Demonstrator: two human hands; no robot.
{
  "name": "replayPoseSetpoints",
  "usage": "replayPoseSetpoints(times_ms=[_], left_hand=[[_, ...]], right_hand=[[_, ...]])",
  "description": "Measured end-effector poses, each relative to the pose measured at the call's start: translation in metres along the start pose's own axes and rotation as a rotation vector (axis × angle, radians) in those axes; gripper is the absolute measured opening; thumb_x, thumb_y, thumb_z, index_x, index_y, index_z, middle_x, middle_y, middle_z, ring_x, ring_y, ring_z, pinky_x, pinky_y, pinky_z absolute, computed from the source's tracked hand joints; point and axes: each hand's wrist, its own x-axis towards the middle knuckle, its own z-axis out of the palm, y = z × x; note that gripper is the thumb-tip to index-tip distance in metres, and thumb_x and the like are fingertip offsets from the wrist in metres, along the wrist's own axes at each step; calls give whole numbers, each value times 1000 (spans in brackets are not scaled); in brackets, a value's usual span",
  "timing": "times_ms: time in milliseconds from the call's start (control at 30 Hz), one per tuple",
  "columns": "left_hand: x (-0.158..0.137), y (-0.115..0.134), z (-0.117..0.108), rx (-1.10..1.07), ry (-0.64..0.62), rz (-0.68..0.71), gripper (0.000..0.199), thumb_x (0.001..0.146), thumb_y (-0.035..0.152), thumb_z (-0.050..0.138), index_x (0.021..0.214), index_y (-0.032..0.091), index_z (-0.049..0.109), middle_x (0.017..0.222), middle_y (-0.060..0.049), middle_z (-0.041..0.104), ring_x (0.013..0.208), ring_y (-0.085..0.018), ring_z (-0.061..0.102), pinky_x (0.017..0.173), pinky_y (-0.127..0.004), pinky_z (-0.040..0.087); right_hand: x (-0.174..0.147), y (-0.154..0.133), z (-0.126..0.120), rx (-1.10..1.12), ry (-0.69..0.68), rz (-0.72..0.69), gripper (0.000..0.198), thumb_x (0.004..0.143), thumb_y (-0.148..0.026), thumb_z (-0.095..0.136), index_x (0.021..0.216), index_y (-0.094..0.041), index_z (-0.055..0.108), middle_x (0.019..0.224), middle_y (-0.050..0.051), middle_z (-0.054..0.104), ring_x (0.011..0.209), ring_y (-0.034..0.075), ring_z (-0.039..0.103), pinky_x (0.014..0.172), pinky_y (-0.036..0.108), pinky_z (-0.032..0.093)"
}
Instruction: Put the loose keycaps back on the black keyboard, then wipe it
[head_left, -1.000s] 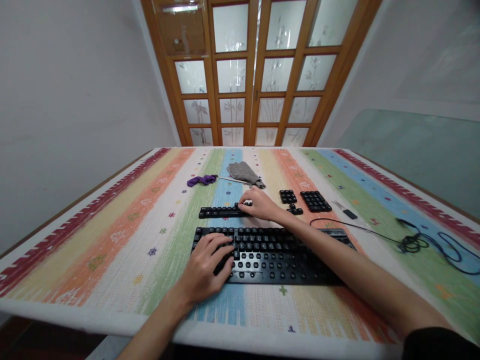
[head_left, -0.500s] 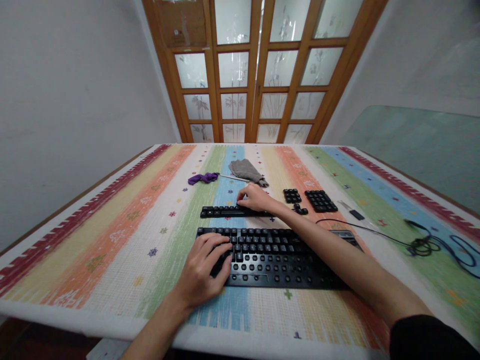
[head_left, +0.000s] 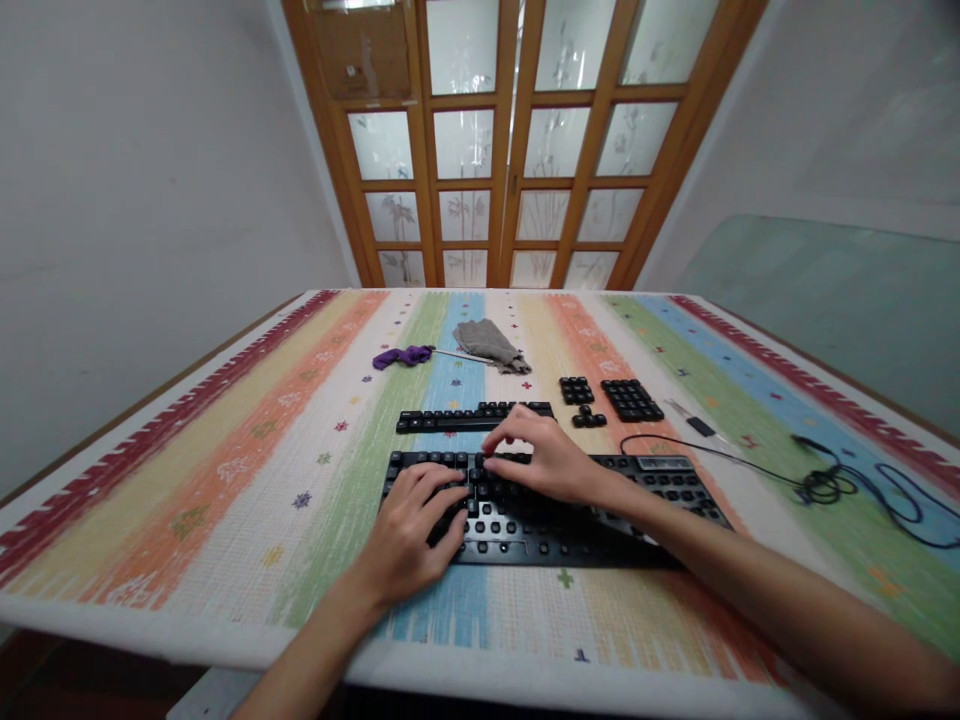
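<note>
Right hand (head_left: 541,455) had come over from the loose keycaps (head_left: 454,423) just beyond the keyboard (head_left: 517,550) to its far rows, pinched nearly closed; couldn't tell if holding one. Left hand (head_left: 412,520) lay spread on the keyboard. Keycaps looked light, stiff, best side-pinched.

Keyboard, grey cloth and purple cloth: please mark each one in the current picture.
Keyboard (head_left: 517,531): head view, on its near section, where keycaps are missing.
Grey cloth (head_left: 487,341): head view, on its wide middle.
Purple cloth (head_left: 405,356): head view, on its crumpled middle.
</note>
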Motion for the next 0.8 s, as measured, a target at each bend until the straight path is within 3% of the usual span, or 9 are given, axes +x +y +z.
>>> replayPoseSetpoints(times_ms=[233,800], left_hand=[[3,4,-1,12,-19,-2,23,89,13,62,111,19,66,111,-10,69,107,-27,59,93,-47,53],[7,9,-2,27,-113,10,23,91,16,61,113,19,65,121,-11,66,115,-28,56,97,-49,51]], right_hand=[[-39,-14,21,39,-8,-59,11,84,-15,70,94,-19,69,86,5,69,87,20,57,77,34,48],[-42,-9,32,-43,46,-165,8,91,-17,63,98,-17,68,83,6,69,84,21,54,74,35,47]])
